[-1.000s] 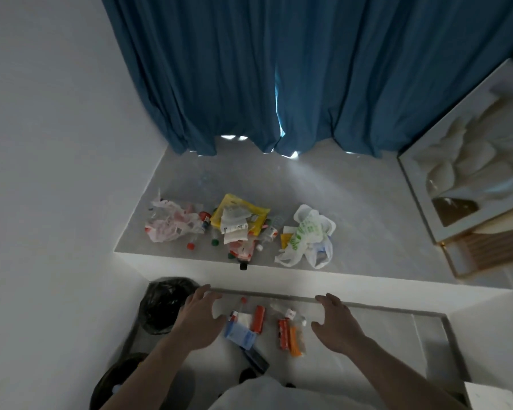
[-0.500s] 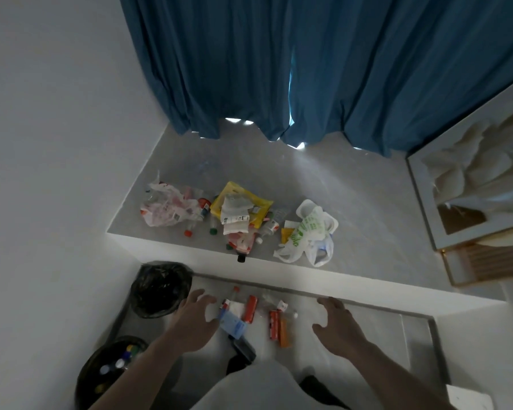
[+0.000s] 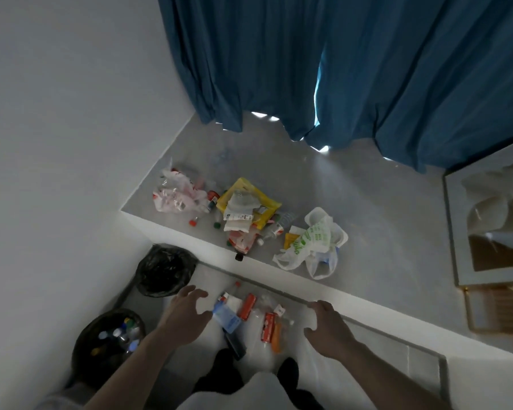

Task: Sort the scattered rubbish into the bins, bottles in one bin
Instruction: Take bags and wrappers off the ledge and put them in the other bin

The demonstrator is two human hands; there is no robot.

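Several bottles point(image 3: 251, 316) lie on the low floor in front of me, with red, orange and blue labels. My left hand point(image 3: 184, 316) hovers just left of the blue-labelled bottle point(image 3: 226, 316), fingers spread and holding nothing. My right hand point(image 3: 328, 328) hovers to the right of the orange bottle point(image 3: 276, 337), fingers loosely curled, empty. Two black-lined bins stand at the left: the far bin point(image 3: 165, 269) looks dark inside, the near bin point(image 3: 108, 340) holds several bottles. More rubbish point(image 3: 243, 214) lies on the raised grey ledge.
On the ledge lie a pink-white bag point(image 3: 175, 195), a yellow packet point(image 3: 248, 199), a white-green plastic bag point(image 3: 314, 244) and loose caps. Blue curtains point(image 3: 338, 69) hang behind. A framed panel point(image 3: 492, 226) leans at the right. A white wall runs along the left.
The view has shifted slightly. Both hands stay low over the bottles, the left edging closer to the blue-labelled one; neither has taken hold of anything.
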